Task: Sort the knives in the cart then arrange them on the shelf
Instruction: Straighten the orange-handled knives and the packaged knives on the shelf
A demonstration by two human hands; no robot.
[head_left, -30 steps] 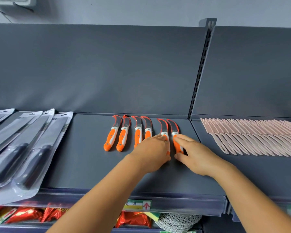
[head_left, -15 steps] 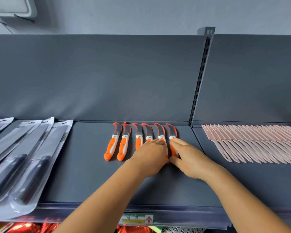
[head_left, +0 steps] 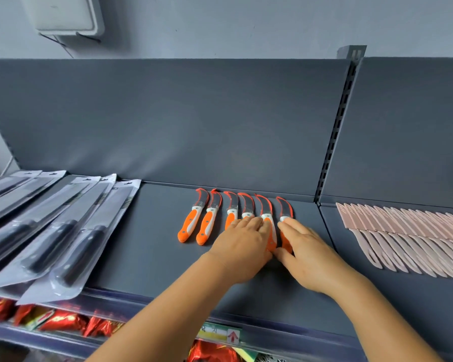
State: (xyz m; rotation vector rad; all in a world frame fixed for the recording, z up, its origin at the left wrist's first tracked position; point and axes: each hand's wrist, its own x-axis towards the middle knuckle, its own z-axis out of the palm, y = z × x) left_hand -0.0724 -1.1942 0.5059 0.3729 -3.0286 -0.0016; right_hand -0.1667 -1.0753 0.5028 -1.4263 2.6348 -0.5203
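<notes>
Head view was the only angle, so here goes: six little curved knives with orange-and-white handles [head_left: 236, 218] lay in a row on the dark grey shelf [head_left: 147, 246], blades toward the back panel. The left hand [head_left: 242, 246] lay flat with straight fingers over the handles of the third and fourth, touching the fifth; the right hand [head_left: 307, 253] lay flat on the sixth, fingers relaxed, nothing pinched. My guess is these were light, stiff and a bit slidey on that smooth surface, so nudging by the handle made sense, and I'd stay off the hooked blades. Blister-packed black-handled knives [head_left: 71, 236] sat well apart to the left, and a fanned row of pink knives [head_left: 408, 231] lay past the slotted upright [head_left: 335, 142], so nothing really blocked the row.
</notes>
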